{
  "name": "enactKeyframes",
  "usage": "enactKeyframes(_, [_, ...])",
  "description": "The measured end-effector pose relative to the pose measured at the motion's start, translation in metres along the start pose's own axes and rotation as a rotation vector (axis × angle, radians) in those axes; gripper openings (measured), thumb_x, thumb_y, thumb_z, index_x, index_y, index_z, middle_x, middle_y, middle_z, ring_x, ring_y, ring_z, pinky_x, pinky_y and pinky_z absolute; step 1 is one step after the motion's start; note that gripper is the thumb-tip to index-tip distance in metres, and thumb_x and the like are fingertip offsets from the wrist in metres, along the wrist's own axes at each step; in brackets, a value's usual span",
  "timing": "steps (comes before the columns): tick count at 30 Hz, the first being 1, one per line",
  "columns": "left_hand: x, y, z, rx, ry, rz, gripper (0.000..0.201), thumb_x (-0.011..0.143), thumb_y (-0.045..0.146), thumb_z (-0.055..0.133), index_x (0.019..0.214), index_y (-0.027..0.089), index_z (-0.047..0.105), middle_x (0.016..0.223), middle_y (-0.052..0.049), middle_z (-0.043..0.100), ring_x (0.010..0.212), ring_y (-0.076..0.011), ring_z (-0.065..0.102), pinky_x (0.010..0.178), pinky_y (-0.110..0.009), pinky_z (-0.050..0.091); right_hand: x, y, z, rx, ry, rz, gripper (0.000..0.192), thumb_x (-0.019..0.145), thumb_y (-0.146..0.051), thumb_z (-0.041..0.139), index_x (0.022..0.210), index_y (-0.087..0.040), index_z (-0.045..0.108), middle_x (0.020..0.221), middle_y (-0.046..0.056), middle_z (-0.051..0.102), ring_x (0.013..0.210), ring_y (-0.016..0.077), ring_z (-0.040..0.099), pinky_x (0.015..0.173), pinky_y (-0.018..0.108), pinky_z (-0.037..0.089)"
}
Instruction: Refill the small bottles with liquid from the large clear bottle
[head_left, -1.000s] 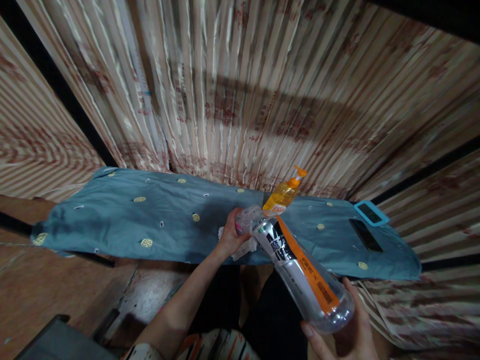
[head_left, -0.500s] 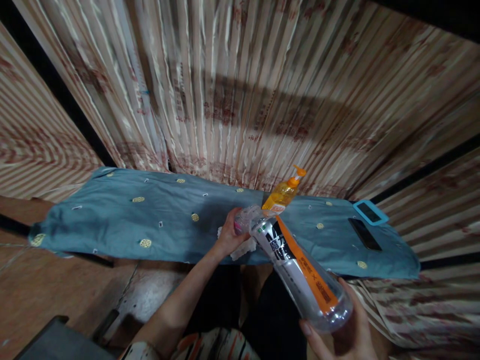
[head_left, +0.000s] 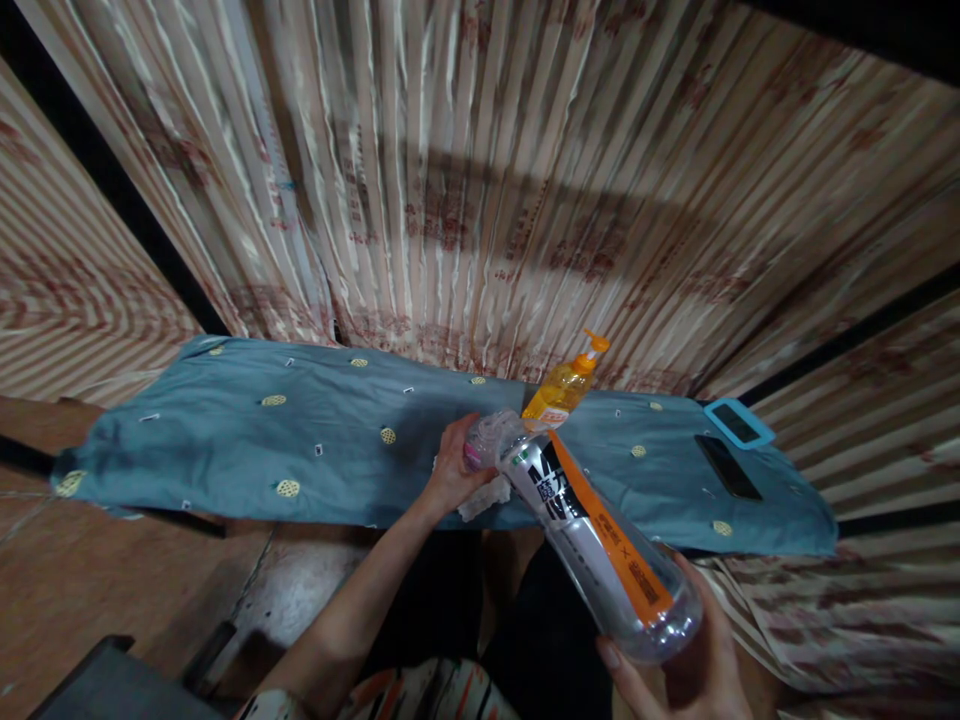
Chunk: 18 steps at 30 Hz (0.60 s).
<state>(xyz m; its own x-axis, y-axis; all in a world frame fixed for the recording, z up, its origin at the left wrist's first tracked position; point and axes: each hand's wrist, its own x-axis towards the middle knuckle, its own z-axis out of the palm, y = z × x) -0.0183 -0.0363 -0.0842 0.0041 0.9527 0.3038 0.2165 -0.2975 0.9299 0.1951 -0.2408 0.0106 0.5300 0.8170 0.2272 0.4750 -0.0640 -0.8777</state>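
My right hand (head_left: 675,640) is closed round the base of a large clear bottle (head_left: 592,535) with an orange, black and silver label. The bottle is tilted, its upper end pointing to the far left. That end meets a small clear plastic container (head_left: 495,437) with a pink mark, gripped by my left hand (head_left: 452,465). Whether liquid passes between them I cannot tell. Beneath my left hand lies a crumpled white tissue (head_left: 484,500), partly covered. Just behind the container, a yellow pump bottle (head_left: 559,392) with an orange pump head stands on the cloth.
A blue-green patterned cloth (head_left: 225,430) covers the narrow table. At its right end lie a black phone (head_left: 727,467) and a light-blue framed device (head_left: 739,423). A pleated curtain (head_left: 465,200) hangs behind. A dark seat (head_left: 124,685) is at lower left.
Almost nothing differs. Both hands keep their hold on the bottle and the container, and the whole view has shifted very slightly.
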Motion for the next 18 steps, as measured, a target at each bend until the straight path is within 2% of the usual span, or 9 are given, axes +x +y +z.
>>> enactKeyframes(9, [-0.004,-0.008,0.007,-0.043,0.060,-0.062,0.102,0.060,0.031,0.094,0.148,0.026,0.041,0.139,-0.013,0.057,0.134,-0.0345,0.055,0.119,-0.056,0.041,0.002,0.004,-0.002,-0.027,-0.015,-0.056,0.100,0.073,-0.060,0.080,0.155,-0.019,0.040,0.150,0.018,0.053,0.125,0.0371,0.064,0.083,0.039,0.061])
enactKeyframes(14, [-0.009,-0.009,0.009,-0.022,0.087,-0.100,0.094,0.061,0.032,0.092,0.142,0.024,0.045,0.142,-0.013,0.056,0.135,-0.0336,0.055,0.118,-0.054,0.043,0.003,0.003,-0.001,-0.027,-0.013,-0.040,0.103,0.073,-0.064,0.079,0.155,-0.018,0.040,0.151,0.020,0.053,0.128,0.0402,0.061,0.086,0.043,0.060])
enactKeyframes(18, [-0.011,-0.009,0.011,-0.020,0.093,-0.087,0.089,0.062,0.033,0.091,0.139,0.023,0.048,0.140,-0.013,0.057,0.133,-0.0329,0.056,0.117,-0.054,0.045,0.004,0.003,-0.001,-0.019,-0.012,-0.053,0.100,0.072,-0.061,0.081,0.154,-0.019,0.042,0.152,0.019,0.053,0.127,0.0386,0.062,0.084,0.040,0.061])
